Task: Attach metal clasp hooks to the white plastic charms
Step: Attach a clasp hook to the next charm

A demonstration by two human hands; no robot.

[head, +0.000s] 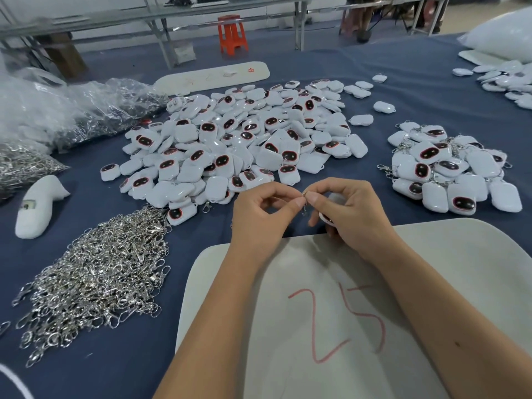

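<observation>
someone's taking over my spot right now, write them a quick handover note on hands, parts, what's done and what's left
Left hand: pinches the clasp hook at its upper end.
Right hand: pinches the same hook from the other side and holds one white charm in its palm, mostly hidden. Whether the hook is already through the charm's loop cannot be told.
Loose hooks: pile at the left on the blue cloth.
Charms without hooks: big pile ahead, centre.
Finished charms, hooks attached: smaller pile at the right.
Left to do: finish this one, put it on the right pile, then work through the centre pile, which is much the larger.
</observation>
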